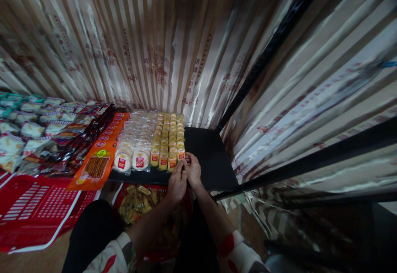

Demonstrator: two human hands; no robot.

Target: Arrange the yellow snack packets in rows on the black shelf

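Observation:
Yellow snack packets [164,159] with red labels stand in close rows on a black shelf [206,153]. At the front of the rightmost row, both hands meet on one yellow snack packet [181,154]. My left hand [178,181] comes from below, its fingers curled against the packet's lower edge. From the right side, my right hand [193,169] bends its fingers round the same packet. The fingertips are close together and partly hide each other. Just left of these rows are round white crackers [140,161] in clear wrappers, also lined up in rows.
An orange bag of stick snacks [98,163] overhangs the shelf's front edge. Dark red packets [74,140] and white bags [32,130] lie further left. Below are a red basket [37,211] and loose yellow packets [136,202]. Black metal posts [263,66] and a striped curtain [149,37] enclose the shelf.

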